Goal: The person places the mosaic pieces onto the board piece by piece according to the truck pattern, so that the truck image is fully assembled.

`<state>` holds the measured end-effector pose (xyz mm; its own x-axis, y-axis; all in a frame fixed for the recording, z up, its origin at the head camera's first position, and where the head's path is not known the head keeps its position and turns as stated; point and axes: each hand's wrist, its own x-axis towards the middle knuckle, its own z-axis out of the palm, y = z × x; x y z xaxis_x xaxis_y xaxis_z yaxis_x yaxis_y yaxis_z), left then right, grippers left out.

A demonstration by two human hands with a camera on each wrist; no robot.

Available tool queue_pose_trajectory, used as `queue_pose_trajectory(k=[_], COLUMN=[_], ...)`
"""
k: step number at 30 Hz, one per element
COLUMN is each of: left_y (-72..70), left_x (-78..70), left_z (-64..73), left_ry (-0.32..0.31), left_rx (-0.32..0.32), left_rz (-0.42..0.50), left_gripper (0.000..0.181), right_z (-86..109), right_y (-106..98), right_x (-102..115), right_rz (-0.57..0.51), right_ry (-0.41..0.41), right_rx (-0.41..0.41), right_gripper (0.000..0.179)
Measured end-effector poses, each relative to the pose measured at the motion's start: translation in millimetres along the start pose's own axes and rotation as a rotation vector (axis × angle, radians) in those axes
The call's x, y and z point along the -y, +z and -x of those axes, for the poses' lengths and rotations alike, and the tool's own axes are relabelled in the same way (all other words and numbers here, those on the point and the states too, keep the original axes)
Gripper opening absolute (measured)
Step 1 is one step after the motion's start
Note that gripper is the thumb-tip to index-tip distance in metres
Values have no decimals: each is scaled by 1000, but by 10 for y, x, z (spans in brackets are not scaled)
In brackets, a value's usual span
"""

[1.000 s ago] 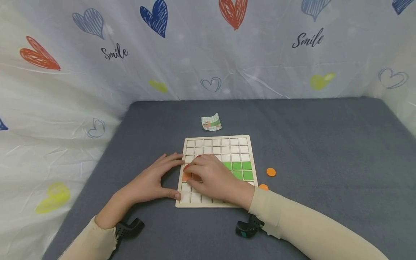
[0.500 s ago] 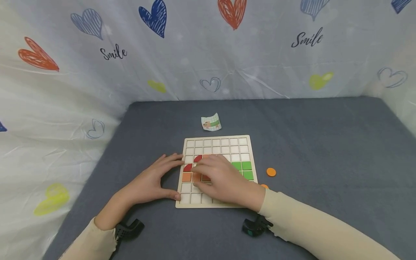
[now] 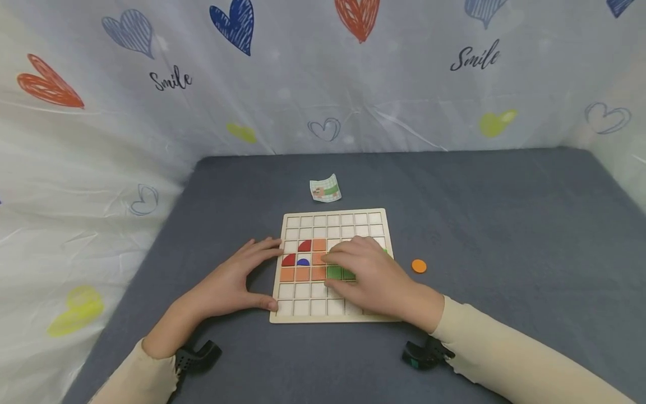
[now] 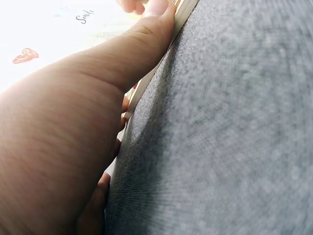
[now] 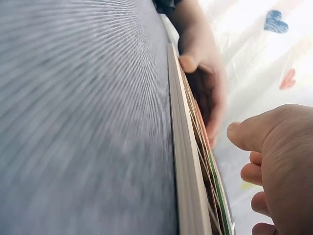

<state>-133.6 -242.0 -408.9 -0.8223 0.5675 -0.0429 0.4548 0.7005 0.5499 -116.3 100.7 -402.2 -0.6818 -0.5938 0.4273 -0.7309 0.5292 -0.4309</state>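
Observation:
A pale wooden grid board (image 3: 303, 307) lies flat, with coloured tiles in its middle rows. My left hand (image 3: 227, 280) has its fingers spread, thumb and fingertips right at the board's left edge. In the left wrist view the thumb (image 4: 146, 34) reaches the board's rim. My right hand (image 3: 373, 275) hovers over the board's right half, fingers extended, hiding some green squares (image 3: 334, 272). Nothing shows between its thumb and fingers in the right wrist view. To its left sit orange squares (image 3: 319, 244), red quarter-round tiles (image 3: 305, 246) and a tile with a blue half-round (image 3: 303, 262).
An orange disc (image 3: 419, 266) lies on the grey tablecloth (image 3: 504, 224), right of the board. Behind the board is a small curled picture card (image 3: 325, 188) with a printed grid. A white curtain with hearts (image 3: 398, 73) hangs behind and at the left.
My right hand has moved right across the board, uncovering the red, blue and orange tiles. A second orange disc is now hidden behind the right arm. The left hand stays at the edge.

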Motion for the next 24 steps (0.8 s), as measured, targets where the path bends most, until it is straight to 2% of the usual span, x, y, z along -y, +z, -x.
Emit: queue_pose_trajectory(k=[8, 13, 19, 24], left_y=[-10, -5, -4, -12], left_x=[-3, 7, 13, 13], left_z=[-3, -9, -9, -7], left_ry=[-17, -24, -20, -20], left_rx=[12, 18, 12, 20], left_rz=[-6, -5, -8, -2], left_gripper=[110, 112, 112, 110], right_z=[225, 385, 589, 731], right_y=[-183, -297, -411, -509], right_x=[-146, -257, -393, -499], right_rz=[-2, 34, 71, 101], right_ry=[55, 76, 70, 105], right_rx=[-39, -56, -113, -136], right_gripper=[36, 36, 35, 36])
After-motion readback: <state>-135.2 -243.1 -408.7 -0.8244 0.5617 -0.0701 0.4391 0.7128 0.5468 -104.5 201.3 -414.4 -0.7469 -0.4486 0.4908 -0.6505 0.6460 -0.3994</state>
